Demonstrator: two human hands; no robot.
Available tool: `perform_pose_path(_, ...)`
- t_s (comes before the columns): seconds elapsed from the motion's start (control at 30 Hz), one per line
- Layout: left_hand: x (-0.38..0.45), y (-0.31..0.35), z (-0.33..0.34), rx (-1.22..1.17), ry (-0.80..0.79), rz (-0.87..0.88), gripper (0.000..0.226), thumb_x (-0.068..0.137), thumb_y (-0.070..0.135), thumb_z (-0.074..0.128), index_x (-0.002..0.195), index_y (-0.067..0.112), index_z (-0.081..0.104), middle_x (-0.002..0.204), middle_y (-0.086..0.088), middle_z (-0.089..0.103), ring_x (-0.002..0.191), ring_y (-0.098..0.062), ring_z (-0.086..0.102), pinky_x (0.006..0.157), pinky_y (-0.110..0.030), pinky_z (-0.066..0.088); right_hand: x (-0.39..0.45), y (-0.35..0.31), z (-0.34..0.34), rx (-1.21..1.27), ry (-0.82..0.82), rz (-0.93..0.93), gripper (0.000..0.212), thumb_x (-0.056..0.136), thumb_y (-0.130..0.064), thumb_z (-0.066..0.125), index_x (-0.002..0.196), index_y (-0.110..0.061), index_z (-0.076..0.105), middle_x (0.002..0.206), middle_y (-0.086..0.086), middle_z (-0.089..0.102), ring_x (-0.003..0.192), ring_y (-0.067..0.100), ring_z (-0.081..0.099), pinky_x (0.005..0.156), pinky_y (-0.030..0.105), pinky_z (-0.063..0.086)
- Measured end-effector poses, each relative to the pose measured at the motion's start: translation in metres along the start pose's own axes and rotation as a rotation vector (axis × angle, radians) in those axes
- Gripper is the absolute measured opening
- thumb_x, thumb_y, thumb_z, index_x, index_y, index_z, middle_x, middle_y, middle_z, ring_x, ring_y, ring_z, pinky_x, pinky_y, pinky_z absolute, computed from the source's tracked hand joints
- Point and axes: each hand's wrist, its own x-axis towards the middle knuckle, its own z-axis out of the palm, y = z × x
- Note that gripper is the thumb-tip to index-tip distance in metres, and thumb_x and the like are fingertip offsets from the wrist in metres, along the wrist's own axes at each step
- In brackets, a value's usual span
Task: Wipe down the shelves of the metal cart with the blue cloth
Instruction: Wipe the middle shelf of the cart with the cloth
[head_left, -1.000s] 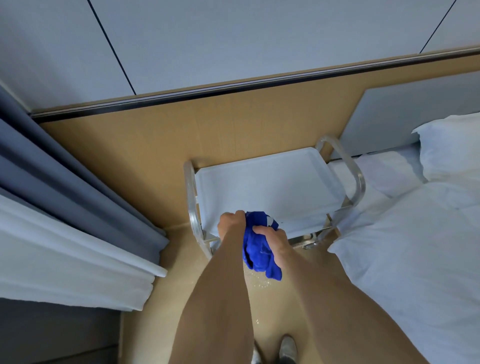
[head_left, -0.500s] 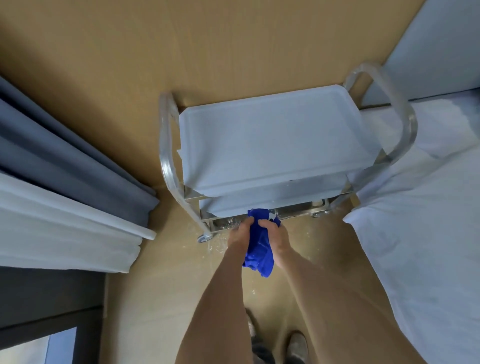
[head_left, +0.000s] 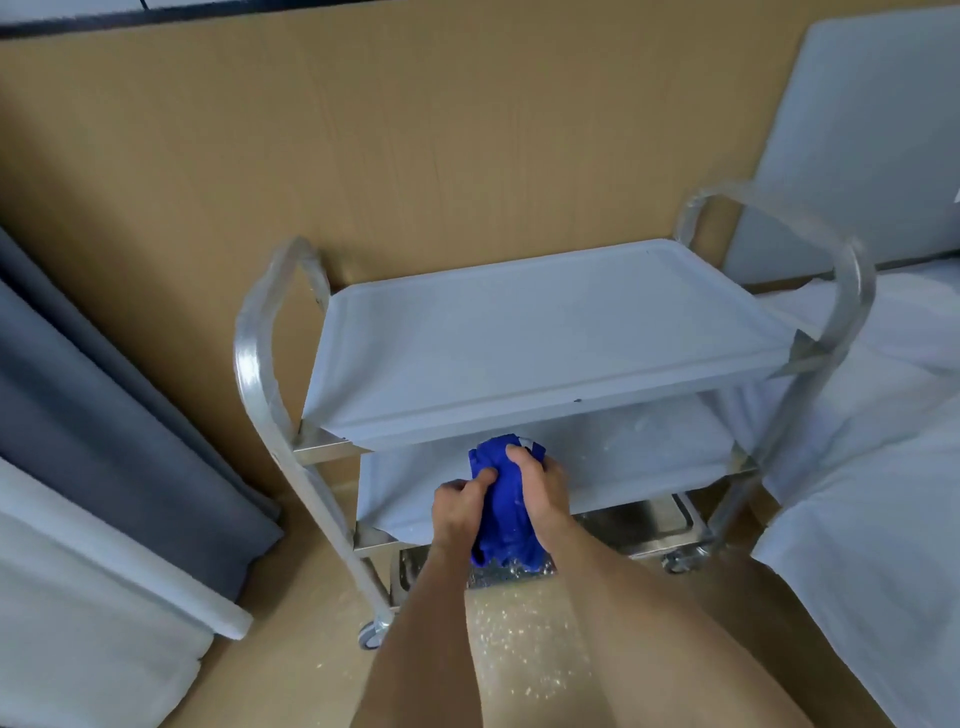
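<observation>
The three-shelf metal cart (head_left: 545, 364) stands against the far tan wall panel (head_left: 415, 130), grey curtains (head_left: 104, 415) to its left and a white bed (head_left: 883, 493) close on its right. At the middle shelf's (head_left: 649, 467) near edge, the bunched blue cloth (head_left: 501, 499) sits between the left hand (head_left: 460, 506) and right hand (head_left: 540, 483), both gripping it.

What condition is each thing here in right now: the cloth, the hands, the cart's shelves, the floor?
blue cloth: bunched, gripped by both hands, at middle shelf's front edge.
left hand: closed on cloth.
right hand: closed on cloth.
top shelf: bare.
middle shelf: lightly speckled.
floor: scattered white specks.
</observation>
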Motion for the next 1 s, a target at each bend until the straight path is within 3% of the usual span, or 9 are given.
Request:
perform_pose_path(0.13,0.015,0.008,0.017,-0.044,-0.002,0.171,0.03,0.085,0.03,0.067,0.075,0.003,0.06,0.068,-0.012,0.066,0.061,-0.025,0.058,0.055,-0.03,0.047,0.019,-0.002,-0.01,0.005,0.009,-0.157,0.032,0.079,-0.047,0.067,0.087,-0.015,0.066,0.083,0.009,0.074,0.08,0.029,0.07,0.079,0.047,0.059)
perform_pose_path(0.3,0.0,0.022,0.036,-0.233,0.057,0.31,0.02,0.085,0.023,0.058,0.087,0.003,0.061,0.081,-0.011,0.064,0.072,-0.024,0.055,0.064,-0.034,0.045,0.012,-0.017,-0.039,0.046,0.08,-0.309,0.021,0.08,-0.034,0.069,0.084,-0.014,0.062,0.087,0.009,0.068,0.079,0.028,0.064,0.073,0.041,0.055)
perform_pose_path(0.4,-0.034,0.042,0.035,-0.51,0.056,0.238,0.006,0.08,0.011,0.052,0.075,0.01,0.055,0.073,-0.006,0.058,0.071,-0.023,0.053,0.063,-0.033,0.041,-0.007,-0.032,-0.054,-0.02,0.127,-0.313,0.024,0.08,-0.03,0.068,0.073,-0.011,0.055,0.075,0.007,0.059,0.065,0.023,0.053,0.06,0.035,0.045)
perform_pose_path(0.47,-0.046,0.045,0.024,-0.68,0.055,0.187,0.011,0.086,0.008,0.05,0.08,0.014,0.058,0.087,-0.002,0.063,0.086,-0.021,0.062,0.07,-0.033,0.041,-0.014,-0.031,-0.052,-0.034,0.17,-0.303,0.025,0.084,-0.032,0.065,0.074,-0.012,0.053,0.077,0.008,0.058,0.066,0.022,0.051,0.061,0.033,0.042)
perform_pose_path(0.53,-0.044,0.041,0.014,-0.652,0.04,0.22,0.013,0.093,0.012,0.05,0.091,0.014,0.063,0.101,-0.004,0.067,0.098,-0.019,0.065,0.076,-0.031,0.043,-0.018,-0.03,-0.042,-0.015,0.211,-0.298,0.026,0.087,-0.036,0.061,0.084,-0.011,0.056,0.083,0.009,0.061,0.071,0.024,0.056,0.064,0.034,0.044)
perform_pose_path(0.7,-0.036,0.031,-0.001,-0.368,0.129,0.279,0.031,0.096,0.032,0.055,0.105,0.005,0.067,0.102,-0.005,0.072,0.09,-0.017,0.068,0.073,-0.03,0.046,-0.013,-0.017,-0.024,-0.059,0.312,-0.34,0.03,0.088,-0.041,0.057,0.09,-0.012,0.06,0.084,0.007,0.063,0.079,0.03,0.06,0.071,0.036,0.049)
perform_pose_path(0.83,-0.026,0.03,0.008,-0.373,0.28,0.281,0.031,0.093,0.038,0.059,0.098,0.007,0.063,0.088,-0.008,0.067,0.071,-0.019,0.065,0.054,-0.025,0.041,-0.003,-0.002,-0.014,-0.213,0.268,-0.406,0.028,0.09,-0.039,0.06,0.094,-0.012,0.059,0.083,0.003,0.058,0.076,0.027,0.056,0.068,0.032,0.043)
perform_pose_path(0.93,-0.02,0.024,0.011,-0.324,0.378,0.267,0.038,0.086,0.05,0.064,0.082,0.012,0.059,0.079,-0.007,0.067,0.072,-0.023,0.066,0.061,-0.032,0.051,0.006,0.014,-0.005,-0.264,0.217,-0.444,0.025,0.085,-0.039,0.062,0.089,-0.014,0.061,0.082,0.005,0.064,0.076,0.028,0.062,0.07,0.036,0.052)
perform_pose_path(1.0,-0.017,0.018,0.007,-0.171,0.486,0.278,0.046,0.082,0.057,0.064,0.074,0.012,0.057,0.071,-0.004,0.064,0.071,-0.023,0.065,0.069,-0.039,0.055,0.009,0.026,-0.003,-0.29,0.196,-0.474,0.023,0.084,-0.035,0.063,0.085,-0.012,0.061,0.079,0.007,0.066,0.073,0.028,0.062,0.066,0.034,0.05)
